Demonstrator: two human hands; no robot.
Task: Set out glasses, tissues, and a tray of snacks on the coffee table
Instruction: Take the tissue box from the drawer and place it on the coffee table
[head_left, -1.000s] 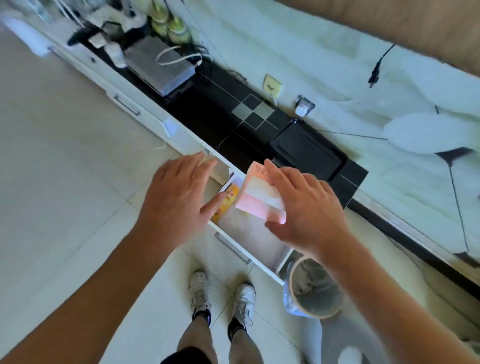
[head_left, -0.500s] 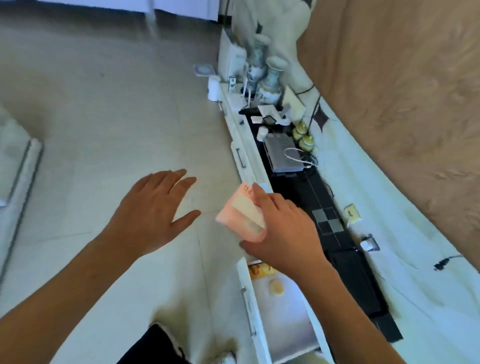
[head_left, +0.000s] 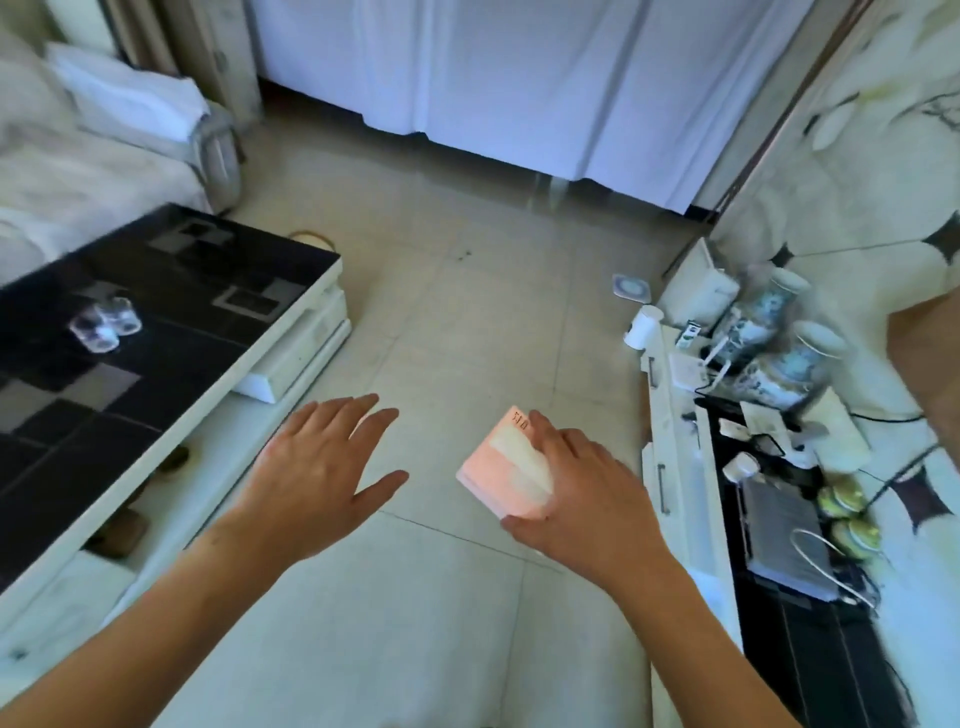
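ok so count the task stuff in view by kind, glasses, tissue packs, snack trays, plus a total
glasses: 2, standing together on the coffee table at
tissue packs: 1, the pink pack held in the right hand
snack trays: 0 in view
total: 3

Both forearms bare, no sleeves; left hand (head_left: 317, 467), right hand (head_left: 582, 488) ungloved.
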